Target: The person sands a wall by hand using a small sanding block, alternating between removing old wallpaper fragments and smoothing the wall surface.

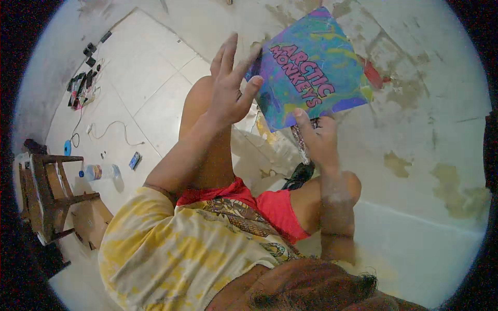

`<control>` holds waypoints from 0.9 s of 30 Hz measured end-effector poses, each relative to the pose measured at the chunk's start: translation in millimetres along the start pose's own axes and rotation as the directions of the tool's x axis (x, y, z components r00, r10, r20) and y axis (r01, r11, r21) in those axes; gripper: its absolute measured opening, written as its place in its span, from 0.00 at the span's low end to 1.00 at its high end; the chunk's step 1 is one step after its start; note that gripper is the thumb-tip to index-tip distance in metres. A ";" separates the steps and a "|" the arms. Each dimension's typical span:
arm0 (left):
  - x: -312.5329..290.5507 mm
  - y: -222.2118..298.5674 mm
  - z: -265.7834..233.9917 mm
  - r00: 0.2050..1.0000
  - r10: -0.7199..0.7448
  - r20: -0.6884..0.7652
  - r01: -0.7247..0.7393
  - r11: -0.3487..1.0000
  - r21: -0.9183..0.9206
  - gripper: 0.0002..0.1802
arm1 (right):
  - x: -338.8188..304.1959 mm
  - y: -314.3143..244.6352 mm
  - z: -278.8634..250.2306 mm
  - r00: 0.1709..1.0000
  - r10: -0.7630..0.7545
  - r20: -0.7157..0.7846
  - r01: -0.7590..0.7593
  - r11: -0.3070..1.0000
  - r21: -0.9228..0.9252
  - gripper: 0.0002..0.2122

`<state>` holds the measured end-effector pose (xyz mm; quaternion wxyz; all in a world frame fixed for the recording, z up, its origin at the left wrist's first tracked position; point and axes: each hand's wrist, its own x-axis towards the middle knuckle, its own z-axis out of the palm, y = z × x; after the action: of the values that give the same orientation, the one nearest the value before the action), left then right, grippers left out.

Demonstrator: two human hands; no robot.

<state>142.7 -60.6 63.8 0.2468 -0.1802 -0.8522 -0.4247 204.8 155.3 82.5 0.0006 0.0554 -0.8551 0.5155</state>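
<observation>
A square painted panel [321,57] with blue, purple and yellow swirls and pink lettering is held up, tilted, in front of me. My right hand [319,140] grips its lower edge, thumb on the painted face and fingers folded behind. Fingers spread, my left hand [228,90] is raised beside the panel's left edge; whether its index finger touches the panel I cannot tell. Just below the panel, next to my right hand, shows a speckled brown and white strip [300,145]. Something red [372,73] peeks out past the panel's right edge.
At the left stand a wooden stool [65,199] and a piece of cardboard [91,220]. A clear bottle [101,172], a small blue packet [135,160], a cable [119,124] and several black items [82,85] lie on the tiles. Stains [456,192] mark the pale surface at right.
</observation>
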 end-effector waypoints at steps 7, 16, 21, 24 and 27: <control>-17.2 -13.9 18.8 0.908 0.410 0.086 -0.414 0.910 0.027 0.30 | -2.7 6.8 13.2 0.976 -0.097 -0.197 0.102 0.995 0.015 0.16; -12.3 -21.3 30.7 0.955 0.275 -0.112 -0.285 0.955 -0.080 0.28 | 3.7 15.2 7.6 0.980 -0.092 -0.179 0.119 0.982 0.149 0.18; -14.7 -15.2 22.0 0.878 0.476 -0.052 -0.478 0.878 -0.021 0.28 | -2.1 2.1 10.4 0.964 -0.102 -0.247 0.125 0.989 0.079 0.16; -14.9 6.4 0.7 0.992 0.066 -0.105 -0.064 0.998 0.029 0.29 | 1.1 13.8 3.0 0.998 -0.018 -0.059 0.028 0.987 0.159 0.15; -7.2 -5.1 -2.3 0.909 -0.414 -0.048 0.340 0.803 -0.490 0.25 | -2.7 12.0 4.3 0.994 0.022 -0.105 -0.010 0.993 0.114 0.15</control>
<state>146.6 -66.1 57.6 0.1701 -0.0282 -0.7204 -0.6717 206.6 157.3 69.8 0.0388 0.0211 -0.8236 0.5655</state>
